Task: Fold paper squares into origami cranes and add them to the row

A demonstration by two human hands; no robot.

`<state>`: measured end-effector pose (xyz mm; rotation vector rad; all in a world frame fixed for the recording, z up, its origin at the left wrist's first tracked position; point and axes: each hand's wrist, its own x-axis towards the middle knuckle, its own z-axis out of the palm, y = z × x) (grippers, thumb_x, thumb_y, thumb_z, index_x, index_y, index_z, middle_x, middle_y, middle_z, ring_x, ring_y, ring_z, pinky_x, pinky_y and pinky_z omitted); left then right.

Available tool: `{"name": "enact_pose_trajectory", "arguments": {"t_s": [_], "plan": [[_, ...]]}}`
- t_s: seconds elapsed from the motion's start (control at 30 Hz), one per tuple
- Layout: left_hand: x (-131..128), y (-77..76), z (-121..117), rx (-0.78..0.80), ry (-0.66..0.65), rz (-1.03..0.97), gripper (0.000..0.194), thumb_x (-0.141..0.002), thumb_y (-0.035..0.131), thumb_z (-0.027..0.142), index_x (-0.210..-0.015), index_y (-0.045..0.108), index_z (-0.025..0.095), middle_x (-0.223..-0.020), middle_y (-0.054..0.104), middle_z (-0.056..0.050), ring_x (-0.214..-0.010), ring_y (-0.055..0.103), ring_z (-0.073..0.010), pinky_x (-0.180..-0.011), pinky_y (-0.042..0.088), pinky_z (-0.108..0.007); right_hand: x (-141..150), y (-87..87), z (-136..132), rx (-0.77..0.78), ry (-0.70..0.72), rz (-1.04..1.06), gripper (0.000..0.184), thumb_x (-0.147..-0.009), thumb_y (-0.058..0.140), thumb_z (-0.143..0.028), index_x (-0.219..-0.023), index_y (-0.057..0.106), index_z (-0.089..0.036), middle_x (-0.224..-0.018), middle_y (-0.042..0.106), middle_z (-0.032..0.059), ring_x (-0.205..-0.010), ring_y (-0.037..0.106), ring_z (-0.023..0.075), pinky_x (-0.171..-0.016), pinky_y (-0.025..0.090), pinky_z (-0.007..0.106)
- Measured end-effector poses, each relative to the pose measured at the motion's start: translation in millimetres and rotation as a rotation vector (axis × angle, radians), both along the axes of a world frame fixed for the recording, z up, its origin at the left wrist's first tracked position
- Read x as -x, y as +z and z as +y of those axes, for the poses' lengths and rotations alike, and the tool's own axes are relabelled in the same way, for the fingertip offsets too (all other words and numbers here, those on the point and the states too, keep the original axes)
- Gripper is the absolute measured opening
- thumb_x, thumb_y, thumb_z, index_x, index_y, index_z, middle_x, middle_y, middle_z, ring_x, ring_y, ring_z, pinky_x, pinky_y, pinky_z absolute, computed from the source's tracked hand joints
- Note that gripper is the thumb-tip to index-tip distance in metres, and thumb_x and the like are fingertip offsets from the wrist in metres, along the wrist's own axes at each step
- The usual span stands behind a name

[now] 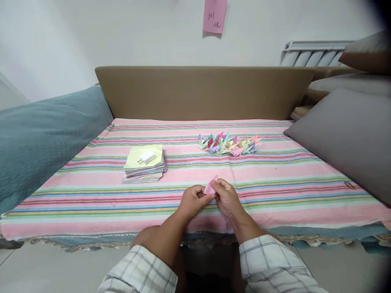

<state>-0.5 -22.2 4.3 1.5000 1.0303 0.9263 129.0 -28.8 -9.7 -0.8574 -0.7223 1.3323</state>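
A small piece of folded pink paper (210,189) is pinched between my two hands, just above the striped cloth. My left hand (193,200) grips its lower left side, with the thumb along the bottom edge. On the upper right side, my right hand (226,197) presses the paper between thumb and fingers. Part of the paper is hidden behind my fingers. Beyond my hands stand several folded paper cranes (229,145) in many colours, grouped close together. To the left lies a stack of square paper sheets (143,166), a pale yellow one on top.
A white plug adapter (147,157) rests on the paper stack. The striped cloth (91,179) covers the sofa seat, with a brown backrest (201,93) behind. Grey cushions (345,138) lean at the right, and a blue-green covered armrest (51,138) borders the left.
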Motion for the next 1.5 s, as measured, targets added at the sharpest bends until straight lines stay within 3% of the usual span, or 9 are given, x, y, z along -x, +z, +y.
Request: {"name": "enact_pose_trajectory", "arguments": {"t_s": [0.13,0.23,0.4,0.6,0.8,0.97,1.13,1.3,1.5], "plan": [[0.0,2.2,-1.3,0.039,-0.030,-0.114,0.031,-0.064,0.070,0.044,-0.065,0.064,0.014,-0.058,0.058,0.001,-0.055,0.046,-0.0102,-0.055,0.035,-0.022,1.1,4.6,-2.1,-0.003,-0.003,0.025,0.035,-0.059,0.078,-0.042,-0.057,0.053,-0.018,-0.049,0.045,-0.0064,-0.046,0.035,0.0064,-0.045,0.028,0.021],[-1.6,5.8,-2.6,0.000,0.020,-0.114,0.027,-0.063,0.072,0.041,-0.060,0.064,0.015,-0.059,0.061,-0.001,-0.057,0.050,-0.0117,-0.057,0.037,-0.022,1.8,4.5,-2.4,0.000,0.006,0.036,0.035,-0.059,0.078,-0.043,-0.058,0.052,-0.018,-0.049,0.043,-0.0066,-0.045,0.033,0.0061,-0.045,0.028,0.021],[-3.0,7.2,-3.0,0.049,0.026,-0.168,0.028,-0.060,0.075,0.043,-0.065,0.066,0.016,-0.059,0.060,0.001,-0.056,0.048,-0.0105,-0.054,0.036,-0.021,1.9,1.7,-0.6,-0.013,-0.042,0.013,0.035,-0.060,0.076,-0.045,-0.062,0.053,-0.019,-0.052,0.046,-0.0056,-0.048,0.037,0.0074,-0.047,0.031,0.022],[0.4,-2.3,1.7,0.073,0.060,-0.239,0.037,-0.069,0.068,0.049,-0.063,0.060,0.014,-0.050,0.049,0.004,-0.050,0.043,-0.0078,-0.052,0.035,-0.021,2.9,0.5,0.4,-0.052,-0.046,-0.008,0.033,-0.064,0.075,-0.044,-0.060,0.053,-0.019,-0.052,0.048,-0.0054,-0.049,0.038,0.0075,-0.048,0.032,0.022],[-6.6,0.5,-1.3,0.264,0.098,-0.477,0.042,-0.057,0.079,0.043,-0.084,0.059,0.017,-0.066,0.056,0.003,-0.059,0.053,-0.0093,-0.052,0.043,-0.020,3.8,-5.0,1.0,-0.088,-0.175,-0.097,0.030,-0.065,0.074,-0.044,-0.068,0.058,-0.019,-0.058,0.053,-0.0043,-0.053,0.044,0.0089,-0.052,0.037,0.023],[-8.9,4.4,0.5,0.346,0.114,-0.581,0.040,-0.056,0.080,0.042,-0.073,0.055,0.016,-0.060,0.056,0.004,-0.050,0.051,-0.0063,-0.044,0.035,-0.016,5.6,-2.1,-4.1,-0.144,-0.016,-0.025,0.046,-0.075,0.053,-0.065,-0.075,0.061,-0.019,-0.060,0.055,0.0001,-0.055,0.050,0.0129,-0.051,0.042,0.027],[-8.3,2.7,3.2,0.341,0.118,-0.609,0.040,-0.056,0.080,0.041,-0.075,0.055,0.015,-0.058,0.057,0.004,-0.045,0.048,-0.0047,-0.042,0.031,-0.016,5.9,2.3,-6.7,-0.093,0.064,0.011,0.032,-0.069,0.070,-0.051,-0.075,0.062,-0.020,-0.060,0.056,-0.0021,-0.053,0.052,0.0110,-0.051,0.046,0.026],[-8.8,-0.1,3.2,0.327,0.125,-0.591,0.040,-0.058,0.079,0.042,-0.077,0.055,0.016,-0.058,0.056,0.005,-0.047,0.049,-0.0057,-0.042,0.031,-0.017,6.2,-3.1,-4.2,-0.080,0.025,-0.001,0.028,-0.071,0.069,-0.046,-0.078,0.061,-0.020,-0.060,0.057,-0.0030,-0.050,0.051,0.0095,-0.049,0.046,0.024],[-6.9,-6.3,7.2,0.121,0.238,-0.481,0.040,-0.060,0.077,0.040,-0.086,0.056,0.018,-0.066,0.054,0.006,-0.048,0.044,-0.0042,-0.047,0.035,-0.019,3.3,-9.9,-2.5,-0.194,-0.017,-0.209,0.017,-0.076,0.065,-0.037,-0.075,0.061,-0.020,-0.058,0.054,-0.0041,-0.053,0.051,0.0097,-0.055,0.044,0.024]]}}
